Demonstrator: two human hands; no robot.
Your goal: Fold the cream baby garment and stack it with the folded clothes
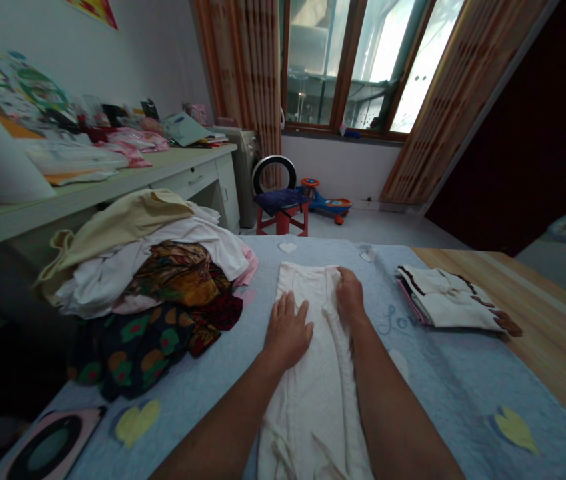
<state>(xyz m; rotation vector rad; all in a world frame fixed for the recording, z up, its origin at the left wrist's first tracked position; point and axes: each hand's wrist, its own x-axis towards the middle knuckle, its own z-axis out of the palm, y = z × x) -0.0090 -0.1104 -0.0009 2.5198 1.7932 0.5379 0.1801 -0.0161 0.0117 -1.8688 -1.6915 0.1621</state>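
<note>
A white garment (321, 373) lies in a long narrow strip on the blue cover (243, 393), its near end running out of the picture. Thin ties or strips show on its near part. My left hand (289, 330) rests flat on its left side, fingers apart. At the far right corner, the fingers of my right hand (350, 293) are curled around the garment's edge. To the right sits a stack of folded clothes (455, 297) with a white piece with dark brown trim on top. A heap of loose clothes (163, 267) in yellow, white and dark prints lies on the left.
A pink-edged object with a dark round ring (47, 443) lies at the near left corner. Bare wood (553, 300) shows on the right. Beyond stand a red stool (283, 220), a blue ride-on toy (330, 202) and a cluttered desk (177, 163) along the left wall.
</note>
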